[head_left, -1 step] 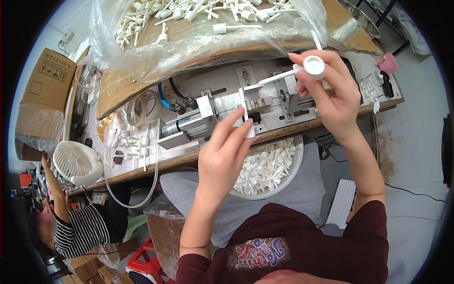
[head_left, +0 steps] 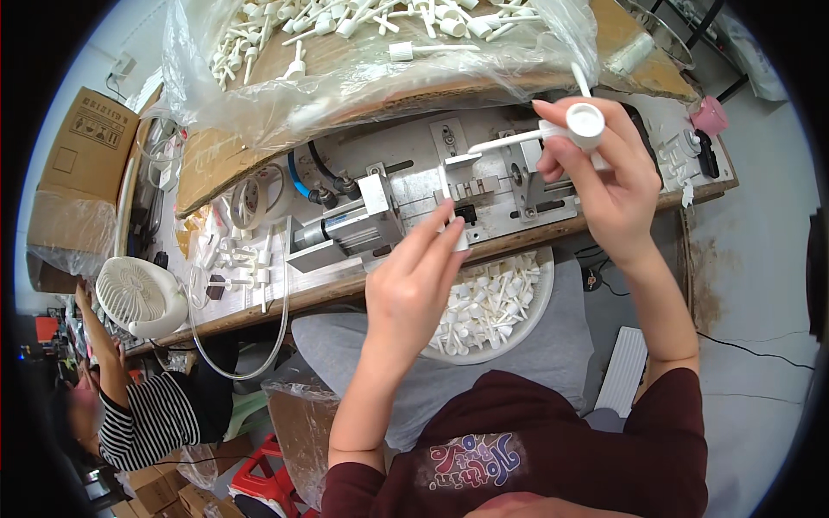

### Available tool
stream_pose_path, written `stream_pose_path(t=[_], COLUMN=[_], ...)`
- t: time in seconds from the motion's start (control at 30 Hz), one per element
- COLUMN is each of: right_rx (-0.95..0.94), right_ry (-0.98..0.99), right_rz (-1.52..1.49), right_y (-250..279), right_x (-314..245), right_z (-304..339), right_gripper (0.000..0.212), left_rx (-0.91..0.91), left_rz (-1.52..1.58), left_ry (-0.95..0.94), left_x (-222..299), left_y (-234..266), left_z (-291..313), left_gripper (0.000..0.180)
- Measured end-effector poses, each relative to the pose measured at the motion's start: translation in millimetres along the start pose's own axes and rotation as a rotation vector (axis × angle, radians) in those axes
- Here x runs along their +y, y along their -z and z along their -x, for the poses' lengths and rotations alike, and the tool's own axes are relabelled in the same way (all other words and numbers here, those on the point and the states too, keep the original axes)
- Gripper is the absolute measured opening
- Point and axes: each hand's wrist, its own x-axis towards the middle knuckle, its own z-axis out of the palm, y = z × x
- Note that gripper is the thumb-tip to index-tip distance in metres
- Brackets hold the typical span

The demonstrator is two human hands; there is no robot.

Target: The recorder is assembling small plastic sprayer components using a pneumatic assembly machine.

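My left hand [head_left: 406, 281] has its fingers closed on a white cap with a thin stem [head_left: 446, 183], the stem pointing away from me over the metal clamping fixture [head_left: 380, 207]. Up and to the right, my right hand [head_left: 623, 177] grips more white stemmed caps. One of these caps [head_left: 585, 125] turns its round hollow end toward me, while a stem [head_left: 509, 142] sticks out to the left above the fixture. Another stem [head_left: 582, 79] points up behind the fingers. How many pieces the right hand holds is partly hidden.
A plastic-lined cardboard sheet [head_left: 259, 164] bears heaped stemmed caps at the far side. Below the bench edge, a round bowl [head_left: 547, 298] of similar caps sits at my lap. A white fan [head_left: 142, 298] stands left; another person [head_left: 160, 414] works beyond it.
My right hand and its caps have shifted slightly right and down. My left hand has moved a little to the right, still holding its stemmed cap.
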Motion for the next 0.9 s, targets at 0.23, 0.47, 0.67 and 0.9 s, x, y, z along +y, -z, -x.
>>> stream_pose_path(t=[0.23,0.47,0.67,0.9], right_rx=[0.131,0.262,0.319,0.062], right_ry=[-0.201,-0.221,-0.309,-0.424], right_rz=[-0.102,-0.111,-0.069,-0.253], right_y=[-8.5,-11.5,-26.3,-47.1], right_x=[-14.6,-5.1,-8.2,-17.4], right_z=[34.7,50.3,70.0,89.0], right_gripper=[0.021,0.022,0.022,0.024], left_rx=[-0.071,-0.065,0.027,0.227], left_rz=[-0.347,-0.308,-0.096,0.075], left_ry=[-0.045,0.004,0.075,-0.104], left_x=[-1.7,-3.5,13.7,17.3], left_y=[-18.3,-19.9,-19.9,-23.3], left_z=[0.5,-0.5,2.0,3.8], left_gripper=[0.028,0.027,0.038,0.037])
